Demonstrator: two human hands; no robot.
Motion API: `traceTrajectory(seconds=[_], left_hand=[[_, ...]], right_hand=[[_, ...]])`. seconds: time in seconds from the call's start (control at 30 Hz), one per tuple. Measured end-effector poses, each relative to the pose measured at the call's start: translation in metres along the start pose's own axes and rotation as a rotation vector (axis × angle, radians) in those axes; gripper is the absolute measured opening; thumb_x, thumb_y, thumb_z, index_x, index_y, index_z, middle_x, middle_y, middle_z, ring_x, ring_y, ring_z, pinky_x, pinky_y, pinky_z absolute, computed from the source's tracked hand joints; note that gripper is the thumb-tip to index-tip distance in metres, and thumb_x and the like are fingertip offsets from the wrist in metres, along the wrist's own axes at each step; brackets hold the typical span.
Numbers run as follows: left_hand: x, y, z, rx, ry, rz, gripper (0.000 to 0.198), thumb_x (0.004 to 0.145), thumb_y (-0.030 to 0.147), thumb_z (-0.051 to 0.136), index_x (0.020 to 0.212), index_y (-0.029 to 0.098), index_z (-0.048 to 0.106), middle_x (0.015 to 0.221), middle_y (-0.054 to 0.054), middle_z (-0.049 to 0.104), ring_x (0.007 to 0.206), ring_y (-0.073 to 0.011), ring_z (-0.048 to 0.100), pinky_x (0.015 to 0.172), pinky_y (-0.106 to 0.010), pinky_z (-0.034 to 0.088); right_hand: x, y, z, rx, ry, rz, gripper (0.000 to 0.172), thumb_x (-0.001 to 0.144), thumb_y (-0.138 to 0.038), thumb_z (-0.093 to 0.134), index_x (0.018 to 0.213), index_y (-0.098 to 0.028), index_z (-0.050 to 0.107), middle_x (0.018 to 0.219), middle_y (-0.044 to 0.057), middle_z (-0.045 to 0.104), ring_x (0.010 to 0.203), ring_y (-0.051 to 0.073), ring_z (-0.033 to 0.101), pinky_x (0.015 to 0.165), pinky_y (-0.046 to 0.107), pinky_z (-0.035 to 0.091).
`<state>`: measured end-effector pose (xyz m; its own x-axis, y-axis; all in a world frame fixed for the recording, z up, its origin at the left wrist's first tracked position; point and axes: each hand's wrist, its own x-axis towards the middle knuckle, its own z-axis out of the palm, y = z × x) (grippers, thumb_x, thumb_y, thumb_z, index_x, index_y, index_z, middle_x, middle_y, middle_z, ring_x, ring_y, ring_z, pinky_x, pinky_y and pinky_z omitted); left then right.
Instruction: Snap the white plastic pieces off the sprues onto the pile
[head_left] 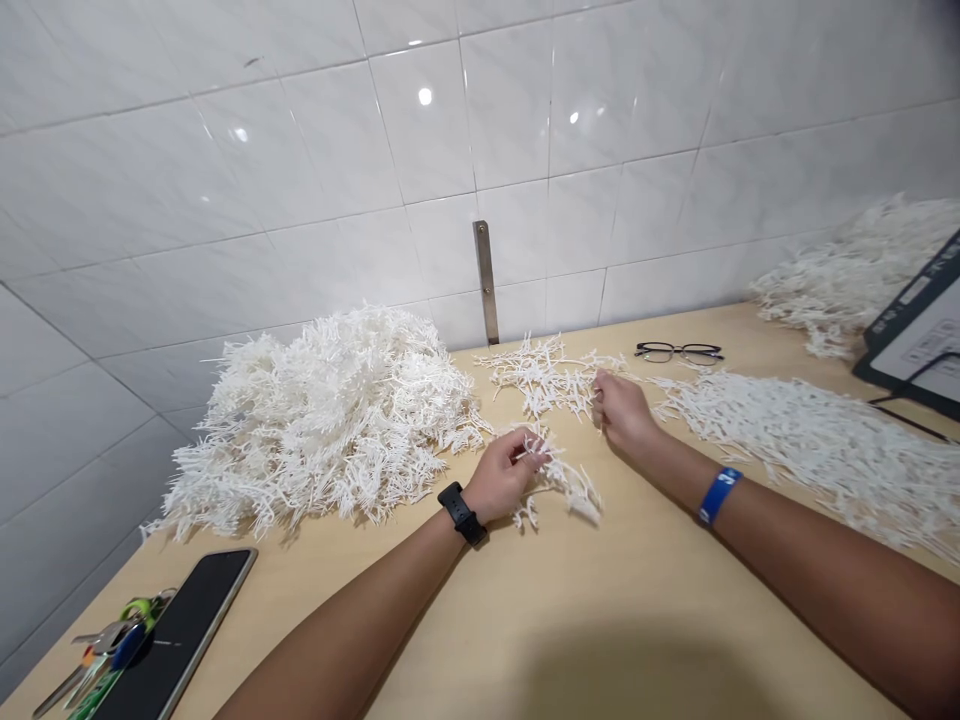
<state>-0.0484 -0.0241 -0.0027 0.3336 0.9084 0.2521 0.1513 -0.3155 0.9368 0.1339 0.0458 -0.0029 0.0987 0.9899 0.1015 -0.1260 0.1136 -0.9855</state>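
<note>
My left hand (504,474), with a black watch on its wrist, is closed round a bunch of white plastic sprigs (559,478) that lies on the wooden table (600,620). My right hand (622,410), a blue band on its wrist, is closed in a pinch on a sprig at the edge of a small loose scatter of sprigs (544,375) further back. A big heap of the same white sprigs (330,420) rises to the left of my left hand. A flatter spread of sprigs (810,440) lies to the right of my right arm.
Black-rimmed glasses (679,352) rest near the tiled wall. A phone (184,630) and a bunch of keys (105,645) lie at the front left. A dark device (911,330) and another sprig pile (847,270) stand at the far right. A metal bracket (486,280) is on the wall.
</note>
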Motion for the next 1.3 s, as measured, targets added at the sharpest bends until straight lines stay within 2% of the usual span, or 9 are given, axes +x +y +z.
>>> traceTrajectory(seconds=[0.1, 0.23, 0.3, 0.53, 0.63, 0.8, 1.0, 1.13, 1.3], left_hand=[[0.0, 0.001, 0.003, -0.046, 0.008, -0.069, 0.022, 0.08, 0.032, 0.059, 0.07, 0.017, 0.047, 0.065, 0.003, 0.045, 0.062, -0.0097, 0.041, 0.062, -0.024, 0.034], [0.004, 0.0, 0.004, -0.148, 0.124, -0.165, 0.026, 0.079, 0.037, 0.06, 0.071, 0.018, 0.044, 0.059, 0.005, 0.044, 0.053, -0.0079, 0.038, 0.055, -0.022, 0.031], [0.004, 0.0, 0.003, -0.168, 0.152, -0.191, 0.028, 0.078, 0.039, 0.061, 0.071, 0.018, 0.044, 0.058, 0.005, 0.045, 0.052, -0.0076, 0.038, 0.054, -0.022, 0.031], [0.004, 0.002, 0.002, -0.156, 0.117, -0.195, 0.028, 0.078, 0.039, 0.062, 0.072, 0.017, 0.047, 0.058, 0.005, 0.046, 0.052, -0.007, 0.04, 0.053, -0.021, 0.031], [0.005, 0.003, 0.002, -0.176, 0.101, -0.202, 0.031, 0.077, 0.042, 0.063, 0.072, 0.017, 0.046, 0.059, 0.005, 0.045, 0.053, -0.0067, 0.041, 0.053, -0.021, 0.031], [0.006, 0.002, 0.003, -0.209, 0.089, -0.209, 0.034, 0.075, 0.046, 0.066, 0.078, 0.017, 0.05, 0.06, 0.006, 0.044, 0.052, -0.0059, 0.041, 0.051, -0.02, 0.03], [0.005, 0.003, 0.002, -0.215, 0.122, -0.208, 0.032, 0.077, 0.046, 0.064, 0.082, 0.015, 0.056, 0.06, 0.005, 0.046, 0.052, -0.0063, 0.042, 0.051, -0.02, 0.031], [0.005, 0.005, 0.003, -0.214, 0.138, -0.203, 0.031, 0.078, 0.044, 0.062, 0.083, 0.014, 0.059, 0.06, 0.004, 0.048, 0.051, -0.0061, 0.04, 0.049, -0.021, 0.03], [0.006, 0.005, 0.004, -0.2, 0.157, -0.218, 0.025, 0.077, 0.038, 0.063, 0.077, 0.015, 0.056, 0.056, 0.005, 0.045, 0.049, -0.0062, 0.039, 0.048, -0.021, 0.029]], right_hand=[[0.001, -0.009, -0.006, 0.255, -0.01, 0.087, 0.033, 0.086, -0.04, 0.052, 0.063, -0.022, 0.038, 0.048, -0.009, 0.022, 0.04, 0.007, 0.015, 0.037, 0.021, 0.013], [-0.01, -0.007, 0.007, 0.547, -0.242, 0.339, 0.027, 0.087, -0.028, 0.049, 0.063, -0.02, 0.04, 0.048, -0.007, 0.031, 0.039, 0.006, 0.02, 0.035, 0.019, 0.017], [-0.013, -0.004, 0.011, 0.624, -0.286, 0.429, 0.021, 0.083, -0.022, 0.05, 0.064, -0.019, 0.042, 0.05, -0.005, 0.035, 0.039, 0.007, 0.025, 0.034, 0.018, 0.019], [-0.015, -0.006, 0.007, 0.691, -0.227, 0.397, 0.006, 0.076, -0.022, 0.053, 0.073, -0.018, 0.05, 0.074, 0.006, 0.058, 0.062, 0.015, 0.054, 0.048, 0.023, 0.042], [-0.018, -0.008, 0.009, 0.612, -0.278, 0.37, 0.011, 0.077, -0.025, 0.053, 0.069, -0.019, 0.048, 0.063, 0.001, 0.05, 0.053, 0.013, 0.045, 0.047, 0.024, 0.039], [-0.024, -0.004, 0.013, 0.263, -0.393, 0.24, 0.022, 0.082, -0.036, 0.055, 0.068, -0.021, 0.047, 0.049, -0.008, 0.024, 0.043, 0.009, 0.018, 0.042, 0.024, 0.016], [-0.03, -0.003, 0.016, -0.345, -0.425, -0.259, 0.038, 0.087, -0.05, 0.049, 0.064, -0.019, 0.048, 0.059, -0.003, 0.042, 0.058, 0.013, 0.039, 0.055, 0.026, 0.029], [-0.033, -0.002, 0.016, -0.526, -0.498, -0.294, 0.041, 0.086, -0.05, 0.051, 0.06, -0.019, 0.045, 0.058, -0.004, 0.038, 0.059, 0.013, 0.037, 0.055, 0.026, 0.027], [-0.036, 0.0, 0.017, -0.477, -0.581, -0.287, 0.043, 0.088, -0.05, 0.045, 0.059, -0.019, 0.044, 0.058, -0.003, 0.038, 0.058, 0.012, 0.036, 0.056, 0.026, 0.028]])
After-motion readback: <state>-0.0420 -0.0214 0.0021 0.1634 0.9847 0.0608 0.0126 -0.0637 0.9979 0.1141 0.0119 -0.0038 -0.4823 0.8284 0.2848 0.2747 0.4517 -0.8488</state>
